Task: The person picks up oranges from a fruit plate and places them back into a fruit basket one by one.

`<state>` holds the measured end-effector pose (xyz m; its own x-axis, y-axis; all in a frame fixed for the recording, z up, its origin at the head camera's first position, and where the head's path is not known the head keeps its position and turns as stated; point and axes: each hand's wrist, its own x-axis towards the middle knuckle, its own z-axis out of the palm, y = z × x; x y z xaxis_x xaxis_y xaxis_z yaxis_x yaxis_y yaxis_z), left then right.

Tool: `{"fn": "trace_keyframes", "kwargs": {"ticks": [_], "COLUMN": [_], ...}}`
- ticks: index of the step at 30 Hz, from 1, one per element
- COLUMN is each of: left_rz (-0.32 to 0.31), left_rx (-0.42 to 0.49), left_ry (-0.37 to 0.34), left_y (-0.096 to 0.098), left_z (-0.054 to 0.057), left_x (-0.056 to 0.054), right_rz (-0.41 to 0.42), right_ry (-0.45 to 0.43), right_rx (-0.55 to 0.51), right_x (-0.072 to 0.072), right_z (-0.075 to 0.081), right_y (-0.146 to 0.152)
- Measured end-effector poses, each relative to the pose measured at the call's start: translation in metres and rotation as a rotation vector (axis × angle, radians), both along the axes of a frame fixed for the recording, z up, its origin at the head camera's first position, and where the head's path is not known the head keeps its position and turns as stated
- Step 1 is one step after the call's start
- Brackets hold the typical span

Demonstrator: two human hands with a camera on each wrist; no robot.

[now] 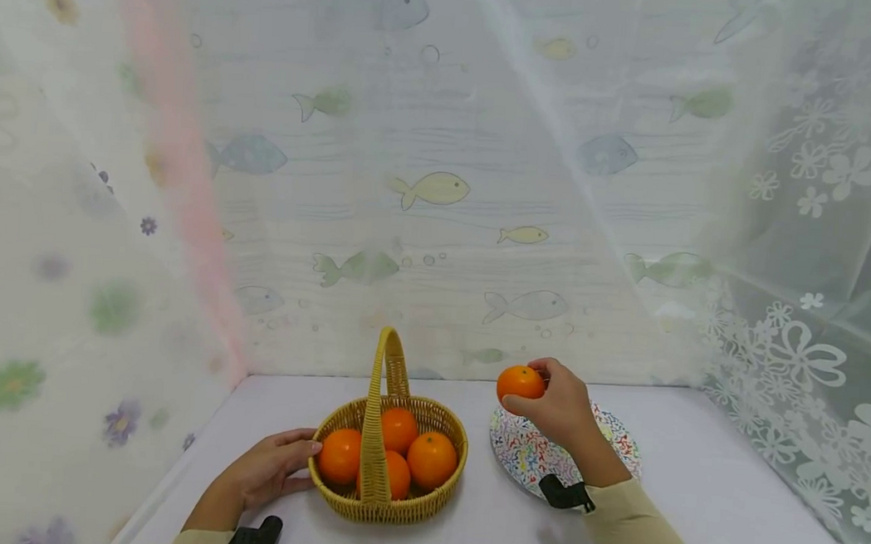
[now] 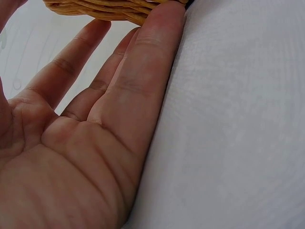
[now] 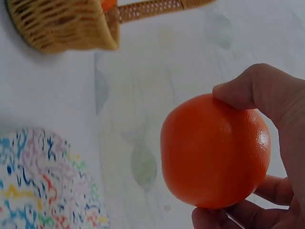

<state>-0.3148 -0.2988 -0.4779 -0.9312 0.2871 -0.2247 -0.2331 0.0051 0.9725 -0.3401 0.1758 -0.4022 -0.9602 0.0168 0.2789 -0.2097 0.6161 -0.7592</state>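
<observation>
My right hand (image 1: 547, 399) grips an orange (image 1: 520, 384) in the air over the far left edge of a plate (image 1: 525, 452) with a many-coloured squiggle pattern. In the right wrist view, thumb and fingers curl round the orange (image 3: 215, 151), with the plate (image 3: 43, 186) below left. A wicker basket (image 1: 385, 509) with a tall handle holds several oranges (image 1: 431, 459). My left hand (image 1: 274, 466) lies on the table with straight fingers (image 2: 143, 81) touching the basket's left wall (image 2: 114, 9).
A white cloth covers the table (image 1: 707, 488). Sheer curtains printed with fish and flowers (image 1: 440, 189) close in the back and both sides. A black strap (image 1: 564, 492) sits on each wrist.
</observation>
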Motion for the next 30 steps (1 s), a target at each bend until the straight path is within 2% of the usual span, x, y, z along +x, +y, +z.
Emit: {"fn": "trace_keyframes", "kwargs": {"ticks": [9, 21, 30], "left_rz": [0.003, -0.009, 0.002], "left_rx": [0.000, 0.011, 0.004], "left_ry": [0.009, 0.003, 0.002], "left_y": [0.000, 0.000, 0.000], "left_z": [0.001, 0.001, 0.001], "left_x": [0.001, 0.001, 0.000], "right_rz": [0.064, 0.150, 0.202], "right_ry": [0.042, 0.095, 0.133], "right_rx": [-0.051, -0.066, -0.015], "right_x": [0.006, 0.013, 0.015], "right_z": [0.002, 0.002, 0.006], "right_y": [-0.037, -0.072, -0.089]}}
